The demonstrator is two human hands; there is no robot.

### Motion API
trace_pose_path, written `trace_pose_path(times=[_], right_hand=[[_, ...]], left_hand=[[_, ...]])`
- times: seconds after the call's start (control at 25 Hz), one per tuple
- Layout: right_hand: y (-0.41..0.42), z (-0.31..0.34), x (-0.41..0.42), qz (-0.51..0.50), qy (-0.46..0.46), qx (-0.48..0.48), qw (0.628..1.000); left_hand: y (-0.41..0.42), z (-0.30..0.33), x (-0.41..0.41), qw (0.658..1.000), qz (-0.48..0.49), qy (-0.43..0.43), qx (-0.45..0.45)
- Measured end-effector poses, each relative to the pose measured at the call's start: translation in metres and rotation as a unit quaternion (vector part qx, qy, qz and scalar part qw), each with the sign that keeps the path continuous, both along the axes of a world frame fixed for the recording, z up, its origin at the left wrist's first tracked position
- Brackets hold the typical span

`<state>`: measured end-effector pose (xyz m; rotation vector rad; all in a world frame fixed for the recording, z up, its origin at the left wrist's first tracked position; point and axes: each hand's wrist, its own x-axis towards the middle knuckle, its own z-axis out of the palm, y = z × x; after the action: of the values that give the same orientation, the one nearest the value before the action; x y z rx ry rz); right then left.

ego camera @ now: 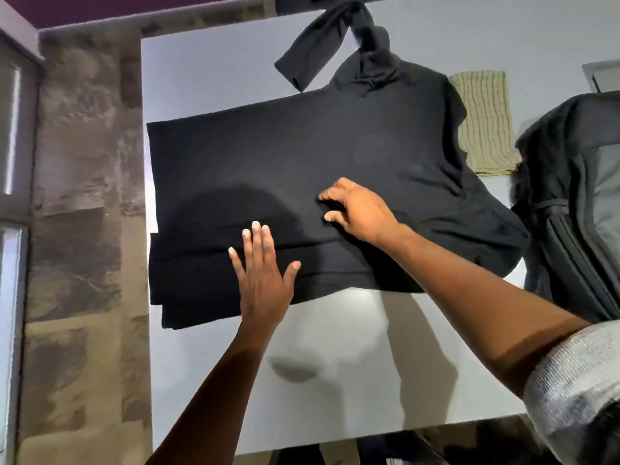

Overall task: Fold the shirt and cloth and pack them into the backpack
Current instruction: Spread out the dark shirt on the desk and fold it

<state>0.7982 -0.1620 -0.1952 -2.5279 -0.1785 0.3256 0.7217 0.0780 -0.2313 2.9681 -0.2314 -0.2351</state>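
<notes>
A person's two bare arms reached forward over a white table point(335, 380), seen from a camera worn on the head. A black hooded shirt point(302, 156) lay spread across the table under both hands, its near edge folded up into a layered band. The left hand point(265, 280) lay flat on that folded band, palm down, fingers straight and slightly fanned, thumb out to the right, holding nothing. The right hand point(360, 214), just beyond and to the right of the left one, had its fingers curled down, pinching a small ridge of the shirt's fabric between fingertips and thumb. Beyond both hands, the shirt's hood and one sleeve point(312, 52) trailed toward the far edge of the table, the sleeve bent over to the left. To the right of the right hand and farther away, a green striped cloth point(486, 122) lay flat on the table, partly covered by the shirt's edge. A dark backpack point(577, 213) sat at the far right, beyond the right forearm, touching the shirt's right side. Left of the left hand, past the table edge, was a mottled brown floor point(84, 196).
</notes>
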Motion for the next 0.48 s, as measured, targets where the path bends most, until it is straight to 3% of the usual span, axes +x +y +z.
trace_pose_path(times=[0.2, 0.48], right_hand=[[0.028, -0.004, 0.016, 0.051, 0.033, -0.059, 0.996], [0.041, 0.0, 0.022, -0.084, -0.051, -0.048, 0.994]], left_hand=[[0.023, -0.002, -0.01, 0.999, 0.047, 0.01, 0.007], [0.052, -0.004, -0.023, 0.996, 0.079, -0.01, -0.047]])
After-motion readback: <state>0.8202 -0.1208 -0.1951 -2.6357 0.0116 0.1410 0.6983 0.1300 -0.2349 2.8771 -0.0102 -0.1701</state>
